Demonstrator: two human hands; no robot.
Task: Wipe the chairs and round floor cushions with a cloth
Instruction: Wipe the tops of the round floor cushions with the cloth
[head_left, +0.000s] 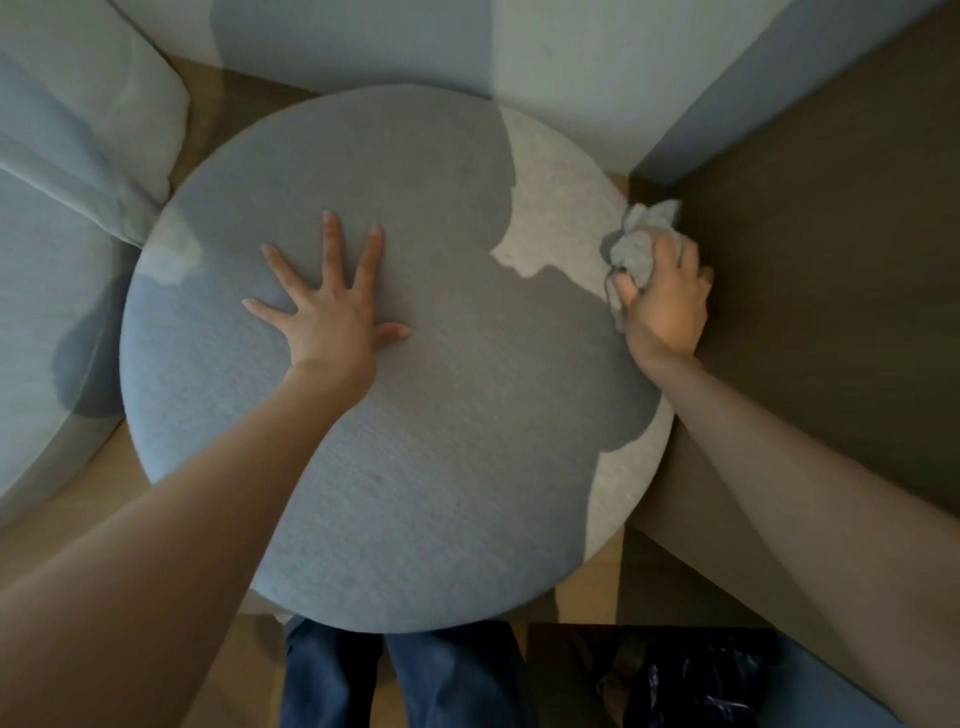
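A plain blue-grey round cushion (415, 467) fills the centre, its fine weave turning pale beige where light falls at 2 o'clock. A light grey cloth (636, 254) sits at 3 o'clock against a dark brown wood-grain panel (831, 260). Pale blue-grey upholstery (41, 312) lies at 9 o'clock, tan wooden floor (52, 545) at 8, dark blue jeans (447, 680) at 6, and glossy black plastic (691, 686) at 5.
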